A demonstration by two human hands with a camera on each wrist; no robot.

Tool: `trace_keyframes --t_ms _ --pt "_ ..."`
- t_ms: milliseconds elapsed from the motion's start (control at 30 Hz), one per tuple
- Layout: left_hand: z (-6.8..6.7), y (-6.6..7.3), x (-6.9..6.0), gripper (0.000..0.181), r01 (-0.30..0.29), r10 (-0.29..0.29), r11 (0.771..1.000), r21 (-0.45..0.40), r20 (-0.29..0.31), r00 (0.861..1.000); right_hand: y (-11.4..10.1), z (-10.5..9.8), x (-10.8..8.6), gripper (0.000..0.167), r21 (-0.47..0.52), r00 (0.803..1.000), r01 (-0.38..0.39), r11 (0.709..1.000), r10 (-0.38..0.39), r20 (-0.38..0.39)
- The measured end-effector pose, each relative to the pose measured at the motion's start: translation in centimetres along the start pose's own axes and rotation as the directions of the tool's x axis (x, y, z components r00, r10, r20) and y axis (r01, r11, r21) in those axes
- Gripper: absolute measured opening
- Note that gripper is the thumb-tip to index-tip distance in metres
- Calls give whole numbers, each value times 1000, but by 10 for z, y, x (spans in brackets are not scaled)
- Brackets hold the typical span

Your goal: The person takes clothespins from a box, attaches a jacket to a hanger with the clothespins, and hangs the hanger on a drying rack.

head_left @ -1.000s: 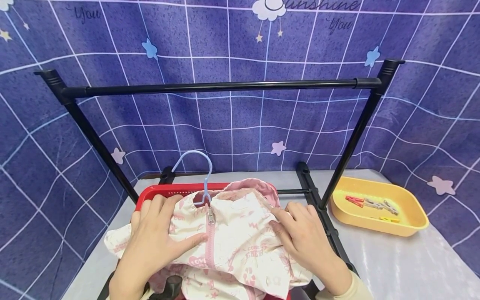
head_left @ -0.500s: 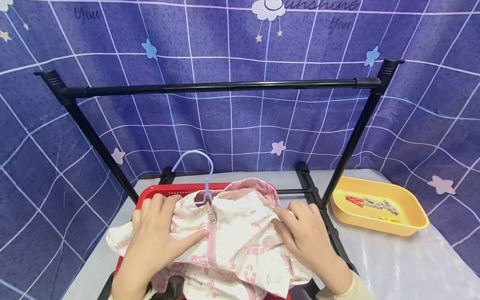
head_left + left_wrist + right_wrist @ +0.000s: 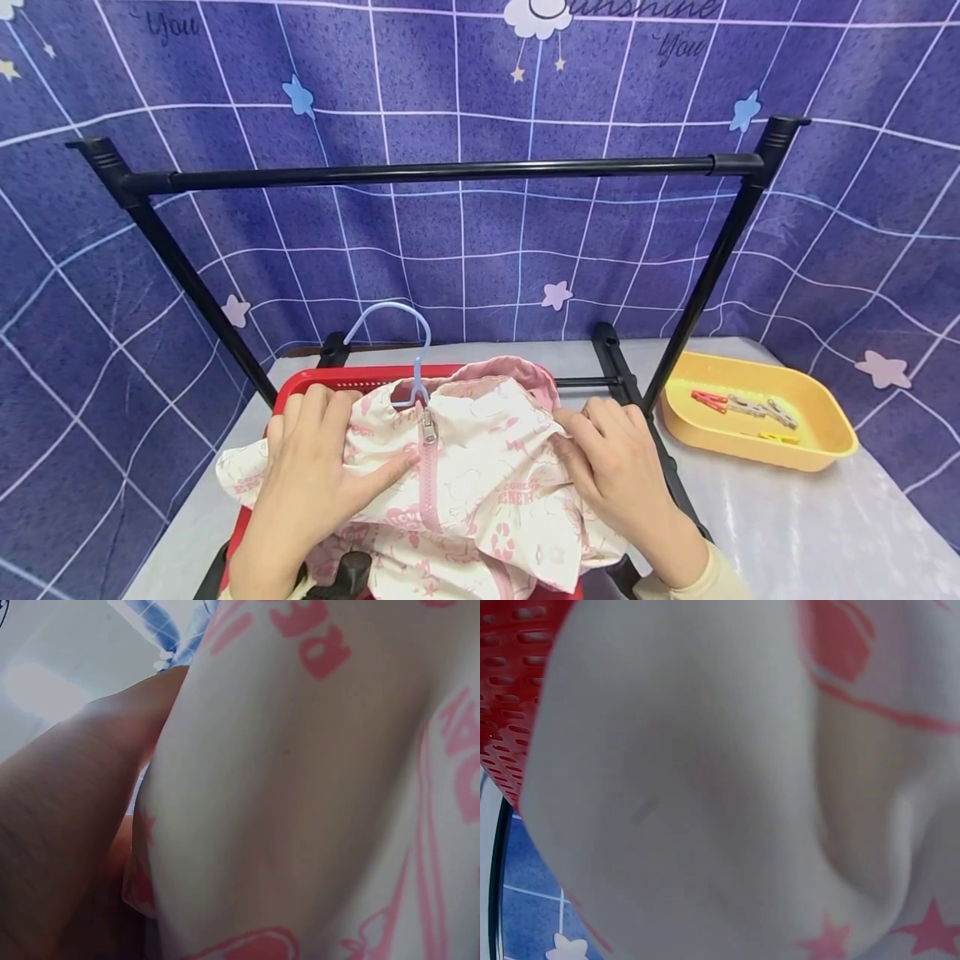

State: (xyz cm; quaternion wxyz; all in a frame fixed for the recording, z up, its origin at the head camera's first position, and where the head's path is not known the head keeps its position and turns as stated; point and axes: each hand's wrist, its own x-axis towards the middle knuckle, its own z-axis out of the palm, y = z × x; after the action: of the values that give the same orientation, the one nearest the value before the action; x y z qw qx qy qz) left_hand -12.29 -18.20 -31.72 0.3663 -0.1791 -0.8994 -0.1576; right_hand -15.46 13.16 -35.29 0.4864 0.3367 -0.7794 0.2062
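Note:
A white jacket [image 3: 480, 483] with pink print and a pink zipper [image 3: 427, 479] lies over a red basket [image 3: 315, 377]. From its neck opening rises the hook of a light blue hanger [image 3: 428, 333]; the hanger's lower part is hidden inside the jacket. My left hand [image 3: 311, 467] grips the jacket's left-side shoulder, its thumb across the front near the zipper. At the opposite shoulder, my right hand [image 3: 618, 462] pinches the cloth between thumb and fingers. Jacket fabric [image 3: 262, 787] fills most of the left wrist view, and likewise the fabric [image 3: 667, 787] in the right wrist view.
A black rack with a horizontal bar [image 3: 450, 173] stands over the basket. On the right of the table [image 3: 795, 525] sits a yellow tray [image 3: 817, 392] with several clothespins [image 3: 746, 407]. A blue patterned curtain [image 3: 480, 83] hangs behind.
The jacket and hanger hook have shifted slightly to the right. My right hand has also moved a little to the right, its pinch kept; my left hand has kept its hold.

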Motion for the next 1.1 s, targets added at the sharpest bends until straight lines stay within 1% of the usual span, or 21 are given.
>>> trace_keyframes --t_ms 300,467,633,800,967,1033,1100 --pt "0 3 2 68 -16 16 1000 -20 -34 999 2 -1 3 35 3 997 13 1000 -13 -70" --pt "1 6 2 79 -38 36 999 -26 -83 996 3 -1 4 35 11 995 17 1000 -16 -100" --pt "3 9 3 79 -68 63 997 -28 -142 988 4 -3 6 34 11 991 29 1000 -28 -130" --pt "6 9 5 78 -100 93 995 -21 -211 973 4 -4 7 33 9 989 33 999 -31 -146" --pt "8 10 6 77 -115 108 993 -16 -251 962 5 -5 8 33 7 984 38 999 -36 -174" --pt "8 10 6 77 -114 106 993 -18 -254 961 5 -5 9 34 8 981 42 999 -40 -190" --pt "8 10 6 76 -115 106 993 -19 -268 958 4 -6 9 35 10 977 46 999 -43 -207"
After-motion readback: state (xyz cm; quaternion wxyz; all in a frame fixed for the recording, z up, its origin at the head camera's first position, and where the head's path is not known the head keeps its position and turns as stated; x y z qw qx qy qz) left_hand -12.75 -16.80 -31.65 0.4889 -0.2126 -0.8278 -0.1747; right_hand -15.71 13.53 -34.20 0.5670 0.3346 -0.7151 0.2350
